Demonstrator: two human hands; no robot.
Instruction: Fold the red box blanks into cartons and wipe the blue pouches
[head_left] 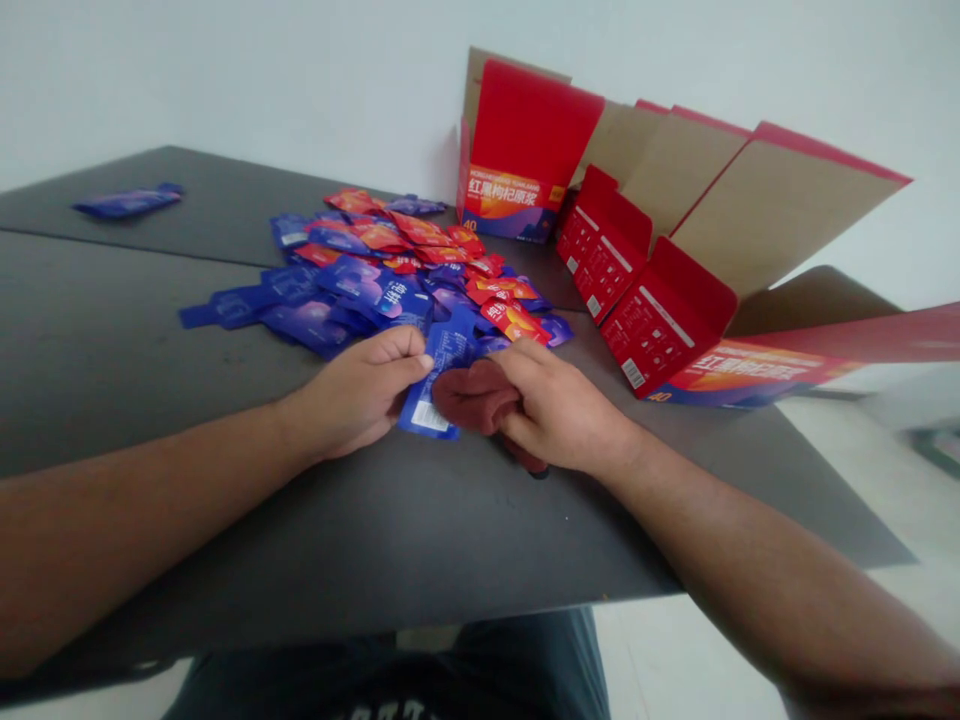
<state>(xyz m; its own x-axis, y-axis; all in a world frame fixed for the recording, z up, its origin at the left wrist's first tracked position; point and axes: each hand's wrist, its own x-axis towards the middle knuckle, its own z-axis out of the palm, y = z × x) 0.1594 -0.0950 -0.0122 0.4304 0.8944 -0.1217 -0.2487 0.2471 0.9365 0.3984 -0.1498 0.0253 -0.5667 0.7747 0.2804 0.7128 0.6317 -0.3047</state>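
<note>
My left hand (pixel 358 392) pinches a blue sachet (pixel 439 385) by its left edge, just above the dark grey table (pixel 150 340). My right hand (pixel 559 412) is closed around a dark red cloth (pixel 474 396), which presses against the sachet's right side. Both hands sit at the near edge of a loose pile of blue and red sachets (pixel 390 270) spread over the middle of the table.
An opened red carton (pixel 521 150) stands behind the pile. A second red carton (pixel 675 320) with raised brown flaps lies at the right, reaching over the table's edge. One lone blue sachet (pixel 127 202) lies at the far left. My dark trousers (pixel 420 670) show below the table's front edge.
</note>
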